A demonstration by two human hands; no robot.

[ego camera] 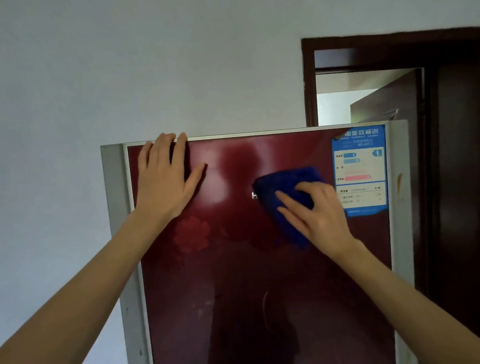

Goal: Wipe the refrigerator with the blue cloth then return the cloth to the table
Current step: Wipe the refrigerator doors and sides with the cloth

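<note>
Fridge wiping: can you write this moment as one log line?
step: wiping | right hand: holds cloth against fridge door | left hand: flat on door near top | cloth return: not yet

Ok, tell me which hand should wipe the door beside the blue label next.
Right. The right hand holds the blue cloth against the refrigerator just beside that label; the left hand lies flat near the top-left corner, without cloth.
</note>
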